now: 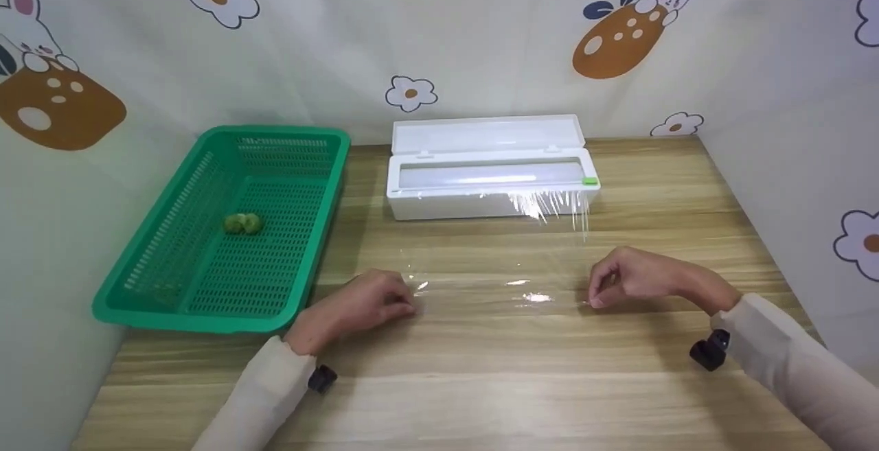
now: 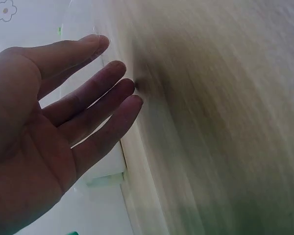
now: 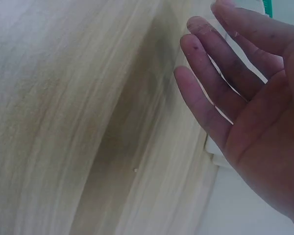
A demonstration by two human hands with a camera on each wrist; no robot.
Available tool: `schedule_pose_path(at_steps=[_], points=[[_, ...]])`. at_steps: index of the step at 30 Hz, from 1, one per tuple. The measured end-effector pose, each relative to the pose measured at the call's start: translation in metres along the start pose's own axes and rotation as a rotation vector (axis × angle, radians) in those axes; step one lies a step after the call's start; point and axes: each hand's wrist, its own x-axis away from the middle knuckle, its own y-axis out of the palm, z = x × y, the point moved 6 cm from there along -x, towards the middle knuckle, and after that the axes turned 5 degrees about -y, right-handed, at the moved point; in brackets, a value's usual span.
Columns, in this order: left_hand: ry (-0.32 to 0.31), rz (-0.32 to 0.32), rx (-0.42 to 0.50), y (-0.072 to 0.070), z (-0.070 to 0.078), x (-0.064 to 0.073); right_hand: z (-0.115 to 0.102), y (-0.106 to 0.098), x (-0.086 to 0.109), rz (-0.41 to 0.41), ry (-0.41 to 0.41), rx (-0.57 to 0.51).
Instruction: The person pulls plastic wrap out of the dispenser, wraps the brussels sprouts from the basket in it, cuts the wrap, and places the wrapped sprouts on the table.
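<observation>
A sheet of clear cling film [image 1: 494, 266] stretches toward me from a white cling film dispenser [image 1: 494, 204], whose lid stands raised behind it. The left hand [image 1: 367, 303] pinches the near left corner of the film between thumb and index finger. At the near right corner, the right hand [image 1: 632, 276] pinches the film the same way. In the left wrist view the thumb and index fingertips [image 2: 102, 43] meet, while the other fingers are loosely extended. The right wrist view shows the other fingers [image 3: 201, 93] of that hand spread, thumb and index at the top edge.
To the left stands a green plastic basket [image 1: 312, 252] with a small yellow-green lump [image 1: 244, 223] inside. A green cutter slider [image 1: 590, 181] sits at the dispenser's right end. Behind the wooden table [image 1: 481, 396] hangs a printed white cloth [image 1: 481, 39].
</observation>
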Motion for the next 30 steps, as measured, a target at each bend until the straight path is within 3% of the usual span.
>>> schedule_pose_path(at_steps=[7, 12, 18, 21, 25, 30], points=[[0.024, 0.023, -0.054, 0.002, -0.002, 0.002, 0.005, 0.008, -0.006, 0.050, -0.031, 0.076], [-0.015, -0.003, -0.063, 0.003, -0.001, 0.007, 0.002, 0.008, -0.007, 0.092, -0.044, 0.114], [-0.064, -0.006, -0.061, -0.004, 0.009, 0.018, 0.003, 0.002, 0.000, 0.202, 0.066, 0.066], [-0.073, 0.040, -0.055, -0.016, 0.015, 0.026, 0.009, 0.000, 0.005, 0.273, 0.167, 0.044], [-0.091, 0.129, -0.017, -0.043, 0.020, 0.037, 0.020, 0.002, 0.011, 0.317, 0.296, 0.009], [-0.222, 0.204, 0.073, -0.084, 0.015, 0.050, 0.029, 0.009, 0.011, 0.309, 0.346, -0.011]])
